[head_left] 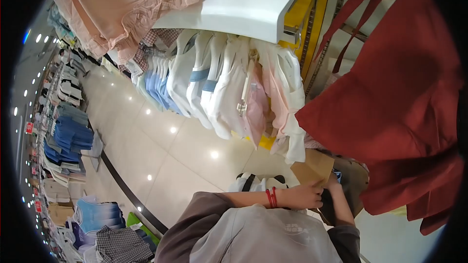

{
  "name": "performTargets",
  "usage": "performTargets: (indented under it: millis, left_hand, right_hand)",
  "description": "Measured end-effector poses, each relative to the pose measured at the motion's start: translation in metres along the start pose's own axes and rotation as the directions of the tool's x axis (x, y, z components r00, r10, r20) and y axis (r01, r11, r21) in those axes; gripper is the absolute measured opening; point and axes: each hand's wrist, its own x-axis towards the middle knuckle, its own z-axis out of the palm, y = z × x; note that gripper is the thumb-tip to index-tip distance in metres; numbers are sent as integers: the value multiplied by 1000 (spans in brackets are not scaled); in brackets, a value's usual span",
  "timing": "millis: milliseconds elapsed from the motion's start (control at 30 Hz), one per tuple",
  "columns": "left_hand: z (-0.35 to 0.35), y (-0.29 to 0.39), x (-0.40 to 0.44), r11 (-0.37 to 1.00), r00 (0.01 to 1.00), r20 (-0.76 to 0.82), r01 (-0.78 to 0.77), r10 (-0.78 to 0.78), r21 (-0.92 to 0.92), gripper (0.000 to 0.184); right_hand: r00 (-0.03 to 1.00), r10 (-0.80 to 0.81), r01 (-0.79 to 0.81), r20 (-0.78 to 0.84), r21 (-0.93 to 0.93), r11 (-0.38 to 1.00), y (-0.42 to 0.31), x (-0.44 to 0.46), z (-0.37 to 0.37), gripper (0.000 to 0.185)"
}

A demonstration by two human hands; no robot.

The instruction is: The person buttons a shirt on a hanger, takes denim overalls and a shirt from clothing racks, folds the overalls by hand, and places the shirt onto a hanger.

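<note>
My left hand (pixel 308 196), with red bands on its wrist, has its fingers curled at the lower edge of a tan cardboard-like flap (pixel 314 168). What is inside those fingers is hidden. Close beside it, my right hand (pixel 333 183) reaches up past the flap towards a small blue-and-white item (pixel 337 173); its fingers are mostly out of sight. Around the right hand lies a dark, brown-edged opening (pixel 355 180), which may be a box or bag. A large red garment (pixel 390 102) hangs just above and to the right of both hands.
White, blue and pink clothes (pixel 229 92) hang on a rail under a white shelf (pixel 229 5). A pale pink ruffled garment (pixel 131 9) overhangs that shelf. More clothing racks (pixel 70 131) line the left, across the tiled floor (pixel 161 136). A checked garment (pixel 124 243) lies low left.
</note>
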Motion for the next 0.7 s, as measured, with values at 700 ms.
performTargets:
  millis: [700]
  left_hand:
    - [-272,-107,-239,233,122,-946,971,-301,51,50]
  right_hand:
    - [921,-24,220,-390,469,855,-175,-241,-119,47]
